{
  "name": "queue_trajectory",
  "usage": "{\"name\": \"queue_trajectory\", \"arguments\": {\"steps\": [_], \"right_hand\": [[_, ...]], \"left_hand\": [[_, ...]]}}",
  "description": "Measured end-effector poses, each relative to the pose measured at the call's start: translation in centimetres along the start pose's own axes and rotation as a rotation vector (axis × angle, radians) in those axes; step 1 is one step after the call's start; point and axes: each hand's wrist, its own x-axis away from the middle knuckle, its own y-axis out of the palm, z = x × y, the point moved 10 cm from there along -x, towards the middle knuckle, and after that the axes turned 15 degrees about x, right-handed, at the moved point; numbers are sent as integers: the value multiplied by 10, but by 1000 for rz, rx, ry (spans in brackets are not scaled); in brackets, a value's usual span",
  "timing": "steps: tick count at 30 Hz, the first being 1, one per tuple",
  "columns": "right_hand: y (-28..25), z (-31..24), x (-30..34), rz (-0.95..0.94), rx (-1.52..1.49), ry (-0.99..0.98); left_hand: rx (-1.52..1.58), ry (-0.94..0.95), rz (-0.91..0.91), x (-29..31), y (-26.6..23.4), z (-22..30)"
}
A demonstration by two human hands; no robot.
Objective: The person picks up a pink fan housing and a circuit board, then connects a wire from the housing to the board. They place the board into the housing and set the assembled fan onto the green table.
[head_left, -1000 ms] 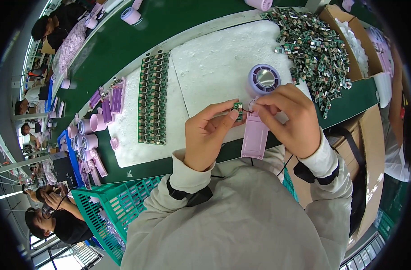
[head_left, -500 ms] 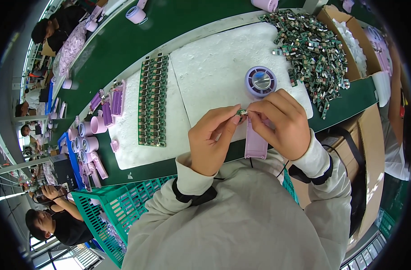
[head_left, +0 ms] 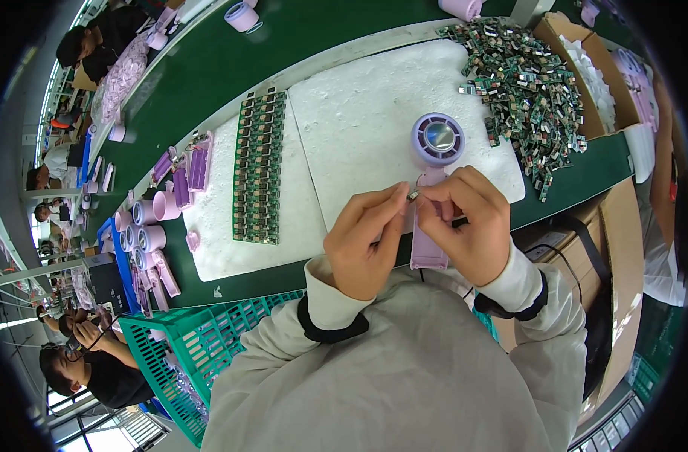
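Observation:
A small circuit board (head_left: 413,195) sits between the pinched fingertips of my two hands, and most of it is covered. My left hand (head_left: 366,239) is closed, its thumb and forefinger against the board's left side. From the right, my right hand (head_left: 470,218) pinches it too, the other fingers curled. Beneath them lies a lilac handheld fan, with its round slotted head (head_left: 439,138) beyond my fingers and its open handle shell (head_left: 428,250) pointing toward me. My right hand hides part of that handle.
A white foam mat (head_left: 359,98) covers the green bench. A panel of joined circuit boards (head_left: 258,169) lies left, near purple fan parts (head_left: 164,206). Loose small boards (head_left: 528,98) are heaped right, beside a cardboard box (head_left: 622,105). A green crate (head_left: 208,354) stands below the bench edge.
The small board has turned between my fingertips and shifted slightly right and down. My left hand has moved a little to the right, its fingers closer together.

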Motion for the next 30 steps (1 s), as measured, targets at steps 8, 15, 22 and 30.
{"name": "queue_trajectory", "arguments": {"steps": [8,15,22,30], "right_hand": [[0,-4,5,115,-54,106],[0,-1,-3,55,-65,2],[-28,-28,-2,167,-126,-210],[-10,-8,-3,113,-92,-77]], "left_hand": [[-263,246,17,5,5,25],[399,-416,-40,23,8,-15],[754,-1028,-202,23,-9,-19],[271,-605,-113,-224,-12,-149]]}}
